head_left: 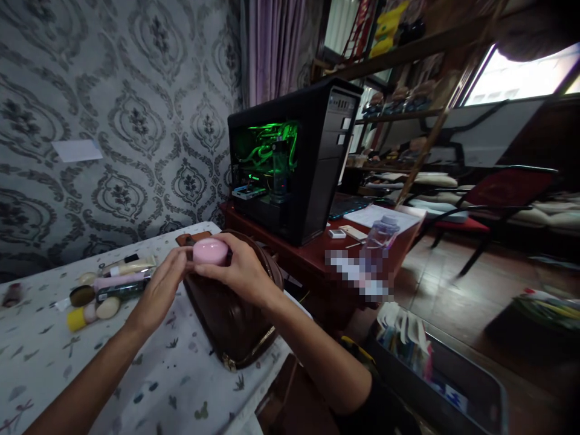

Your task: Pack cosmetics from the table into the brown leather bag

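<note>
A round pink jar with a glossy top (211, 251) is between my hands, above a brown leather bag (226, 308). My right hand (242, 269) grips the jar from the right, with the index finger behind it and the thumb along its front. From the left, my left hand (161, 287) has its fingers close together, the tips against the jar's left side. The bag lies on a white cloth with a leaf print (149, 386), partly hidden under my right hand and forearm.
Left of the bag lie several cosmetics, among them a dark green tube (120, 290), a yellow-capped bottle (80, 318) and a round beige item (109, 308). Behind, a black computer case (312, 169) stands on a red-brown desk with a clear bottle (378, 244). A grey bin (480, 386) is lower right.
</note>
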Motion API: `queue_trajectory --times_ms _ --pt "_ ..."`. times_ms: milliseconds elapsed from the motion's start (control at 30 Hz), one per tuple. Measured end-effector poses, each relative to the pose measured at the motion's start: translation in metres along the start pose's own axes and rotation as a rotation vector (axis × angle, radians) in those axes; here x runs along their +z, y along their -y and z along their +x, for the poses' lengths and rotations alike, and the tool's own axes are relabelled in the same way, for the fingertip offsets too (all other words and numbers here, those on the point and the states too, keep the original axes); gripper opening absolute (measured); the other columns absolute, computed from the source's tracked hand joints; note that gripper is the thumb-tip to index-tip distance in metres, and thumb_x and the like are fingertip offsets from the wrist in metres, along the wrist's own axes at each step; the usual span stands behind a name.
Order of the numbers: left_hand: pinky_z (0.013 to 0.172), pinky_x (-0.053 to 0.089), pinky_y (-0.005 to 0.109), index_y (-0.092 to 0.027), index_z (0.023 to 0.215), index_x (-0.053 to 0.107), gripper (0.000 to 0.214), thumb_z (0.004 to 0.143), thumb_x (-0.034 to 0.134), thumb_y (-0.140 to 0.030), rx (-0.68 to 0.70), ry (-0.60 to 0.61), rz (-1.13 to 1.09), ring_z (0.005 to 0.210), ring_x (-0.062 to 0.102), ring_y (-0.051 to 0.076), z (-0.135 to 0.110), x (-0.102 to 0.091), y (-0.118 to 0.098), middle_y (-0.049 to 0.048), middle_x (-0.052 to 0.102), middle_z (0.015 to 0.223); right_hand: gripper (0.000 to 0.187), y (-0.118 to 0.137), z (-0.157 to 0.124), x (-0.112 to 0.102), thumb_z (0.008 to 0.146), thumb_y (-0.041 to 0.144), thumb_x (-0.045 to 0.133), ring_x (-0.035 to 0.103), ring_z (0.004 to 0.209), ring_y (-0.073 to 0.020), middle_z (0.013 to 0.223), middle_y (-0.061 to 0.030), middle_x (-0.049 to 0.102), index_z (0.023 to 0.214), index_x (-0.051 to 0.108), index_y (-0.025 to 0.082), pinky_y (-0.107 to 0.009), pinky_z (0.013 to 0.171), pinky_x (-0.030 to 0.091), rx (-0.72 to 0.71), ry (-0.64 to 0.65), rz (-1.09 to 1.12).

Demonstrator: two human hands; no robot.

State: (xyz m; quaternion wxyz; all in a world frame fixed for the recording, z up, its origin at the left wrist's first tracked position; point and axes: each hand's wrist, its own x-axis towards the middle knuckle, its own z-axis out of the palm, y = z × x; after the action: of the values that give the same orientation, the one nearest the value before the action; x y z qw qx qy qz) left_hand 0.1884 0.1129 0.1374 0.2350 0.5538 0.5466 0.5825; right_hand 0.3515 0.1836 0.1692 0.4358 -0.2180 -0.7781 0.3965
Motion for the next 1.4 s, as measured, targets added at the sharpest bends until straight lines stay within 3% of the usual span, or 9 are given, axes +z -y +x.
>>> queue_trajectory --times_ms 100,233,400,567,900,1100,1400 --pt "0.098 0.046 0.038 -0.023 0.120 0.054 0.044 0.095 0.044 -0.057 0.035 0.101 0.259 0.106 0.064 0.024 -0.010 -0.001 -0.003 0.0040 0.072 0.103 0.048 -0.015 0.003 -0.009 0.070 0.030 0.081 0.062 0.092 -0.0179 0.102 -0.0020 0.068 0.111 0.062 0.017 -0.028 0.080 0.046 0.062 -0.052 -0.054" --pt "0.082 0.047 0.030 -0.023 0.098 0.062 0.033 0.098 0.041 -0.049 0.192 0.196 0.470 0.095 0.065 0.021 -0.027 0.000 0.002 0.0032 0.069 0.097 0.054 -0.030 0.007 -0.016 0.069 0.027 0.080 0.061 0.098 -0.0201 0.109 -0.0046 0.065 0.118 0.058 0.017 -0.032 0.086 0.045 0.141 -0.018 -0.296" --pt "0.081 0.044 0.029 -0.022 0.088 0.060 0.023 0.100 0.042 -0.032 0.410 0.146 0.567 0.089 0.063 0.018 -0.040 0.002 0.016 0.0029 0.067 0.089 0.054 -0.045 0.012 -0.018 0.065 0.024 0.081 0.059 0.099 -0.0208 0.110 -0.0068 0.060 0.113 0.057 0.017 -0.031 0.084 0.044 0.267 0.176 -0.536" --pt "0.085 0.043 0.030 -0.021 0.090 0.059 0.020 0.100 0.042 -0.023 0.519 0.072 0.565 0.092 0.061 0.018 -0.043 0.006 0.024 0.0029 0.067 0.089 0.059 -0.053 0.018 -0.015 0.061 0.020 0.084 0.061 0.100 -0.0228 0.116 -0.0110 0.058 0.112 0.056 0.014 -0.028 0.080 0.045 0.362 0.329 -0.704" --pt "0.083 0.045 0.034 -0.021 0.094 0.060 0.020 0.100 0.041 -0.025 0.551 0.048 0.551 0.090 0.061 0.019 -0.044 0.005 0.028 0.0043 0.069 0.094 0.067 -0.028 0.021 -0.013 0.068 0.033 0.081 0.064 0.112 -0.0332 0.123 -0.0173 0.065 0.125 0.053 0.013 -0.031 0.080 0.051 0.525 0.547 -0.901" --pt "0.084 0.044 0.033 -0.021 0.095 0.058 0.018 0.100 0.041 -0.024 0.547 0.062 0.556 0.090 0.059 0.019 -0.044 0.005 0.029 0.0034 0.067 0.094 0.043 -0.023 0.020 -0.011 0.080 0.026 0.069 0.066 0.111 -0.0335 0.122 -0.0209 0.067 0.119 0.061 0.010 -0.033 0.082 0.054 0.553 0.639 -0.978" --pt "0.084 0.043 0.033 -0.022 0.099 0.058 0.018 0.101 0.040 -0.023 0.568 0.078 0.571 0.091 0.058 0.019 -0.044 0.004 0.031 0.0032 0.066 0.095 0.050 -0.044 0.027 0.008 0.066 0.010 0.079 0.067 0.109 -0.0338 0.117 -0.0180 0.070 0.115 0.066 0.010 -0.035 0.087 0.057 0.649 0.679 -1.013"
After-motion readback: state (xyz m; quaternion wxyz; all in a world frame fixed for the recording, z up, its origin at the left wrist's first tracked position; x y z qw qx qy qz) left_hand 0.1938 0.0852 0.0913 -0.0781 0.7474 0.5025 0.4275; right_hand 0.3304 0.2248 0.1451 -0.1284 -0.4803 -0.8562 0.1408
